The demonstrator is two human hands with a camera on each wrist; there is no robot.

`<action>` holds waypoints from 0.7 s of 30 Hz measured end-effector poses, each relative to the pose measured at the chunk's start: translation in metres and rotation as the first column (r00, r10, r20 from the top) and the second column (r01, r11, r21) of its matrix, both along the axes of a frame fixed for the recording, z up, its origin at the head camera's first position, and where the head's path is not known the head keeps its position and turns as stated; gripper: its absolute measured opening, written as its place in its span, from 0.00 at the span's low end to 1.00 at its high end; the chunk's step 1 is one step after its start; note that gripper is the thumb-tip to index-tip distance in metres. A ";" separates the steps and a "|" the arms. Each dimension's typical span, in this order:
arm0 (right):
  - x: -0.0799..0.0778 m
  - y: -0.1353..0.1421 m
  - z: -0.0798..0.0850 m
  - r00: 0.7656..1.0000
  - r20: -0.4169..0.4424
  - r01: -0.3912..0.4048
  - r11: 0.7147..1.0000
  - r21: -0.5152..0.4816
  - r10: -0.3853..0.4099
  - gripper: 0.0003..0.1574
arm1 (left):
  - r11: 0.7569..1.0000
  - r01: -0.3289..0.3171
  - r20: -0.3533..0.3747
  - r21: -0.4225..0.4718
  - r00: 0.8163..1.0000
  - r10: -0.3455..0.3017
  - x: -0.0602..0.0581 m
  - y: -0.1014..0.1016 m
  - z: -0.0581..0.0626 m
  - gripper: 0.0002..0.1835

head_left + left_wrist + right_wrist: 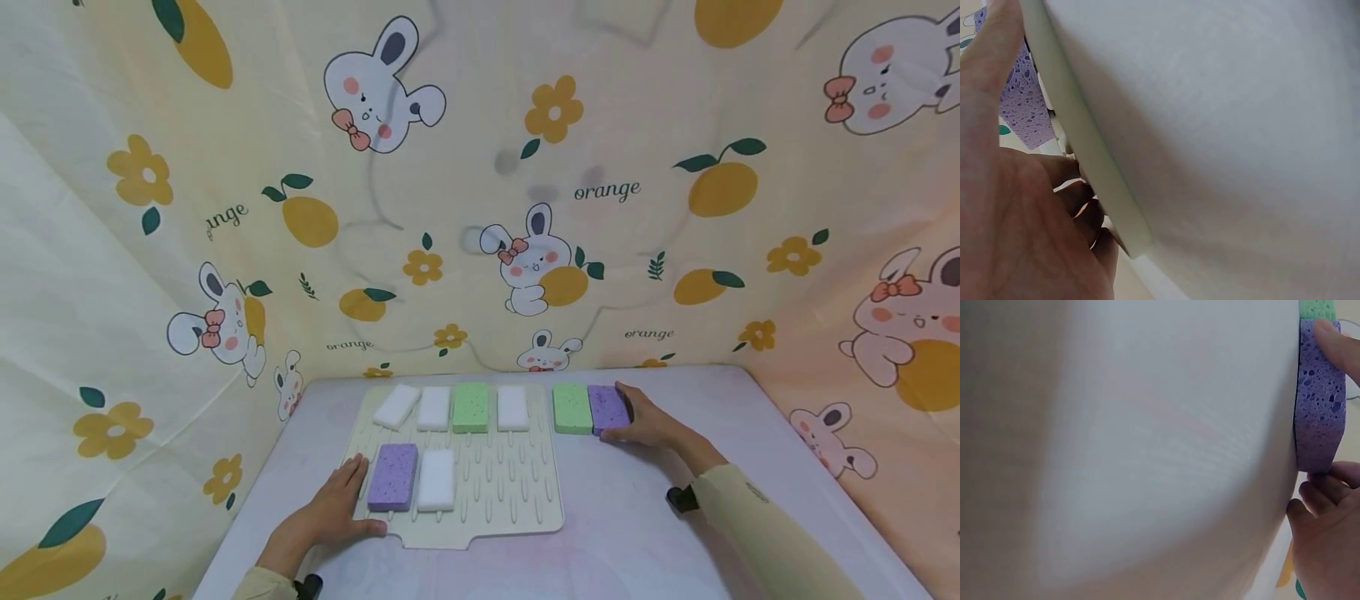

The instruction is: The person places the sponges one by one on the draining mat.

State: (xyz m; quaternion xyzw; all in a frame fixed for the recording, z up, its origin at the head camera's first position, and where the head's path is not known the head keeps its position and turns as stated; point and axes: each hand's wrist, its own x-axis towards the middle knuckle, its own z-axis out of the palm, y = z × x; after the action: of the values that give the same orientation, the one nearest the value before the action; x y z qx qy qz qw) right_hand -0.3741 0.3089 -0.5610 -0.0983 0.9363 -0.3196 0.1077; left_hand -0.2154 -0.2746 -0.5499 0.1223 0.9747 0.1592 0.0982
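Observation:
My right hand (647, 417) grips a purple sponge (606, 408) on the table, thumb at its near side and fingers round its right end. That sponge touches a green sponge (572, 408) to its left. At the left edge of a cream ridged drying mat (517, 492), my left hand (330, 510) rests with fingers extended along the rim. Beside it on the mat lie another purple sponge (392, 477) and a white sponge (437, 480). Along the mat's back sit a tilted white sponge (397, 407), two more white ones and a green sponge (471, 407).
The white table (615, 533) ends at a printed cloth (450, 208) with rabbits and oranges, hanging behind and on both sides. A black strap (682, 498) shows at the right wrist.

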 end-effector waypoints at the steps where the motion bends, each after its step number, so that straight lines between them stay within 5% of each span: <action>1: 0.000 0.000 0.000 1.000 -0.002 0.001 1.000 -0.002 -0.001 0.85 | 1.000 0.001 0.000 0.001 1.000 -0.001 0.000 0.000 0.000 0.69; 21: 0.022 0.009 0.012 0.995 -0.095 0.000 1.000 -0.031 -0.003 0.79 | 1.000 0.003 0.000 0.010 1.000 -0.003 0.001 0.000 0.000 0.68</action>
State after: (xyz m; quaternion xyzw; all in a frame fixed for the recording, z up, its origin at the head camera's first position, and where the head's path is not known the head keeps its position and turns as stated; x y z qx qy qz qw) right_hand -0.3519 0.3176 -0.5486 -0.1145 0.9353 -0.3292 0.0610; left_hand -0.2145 -0.2744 -0.5501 0.1242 0.9737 0.1639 0.0978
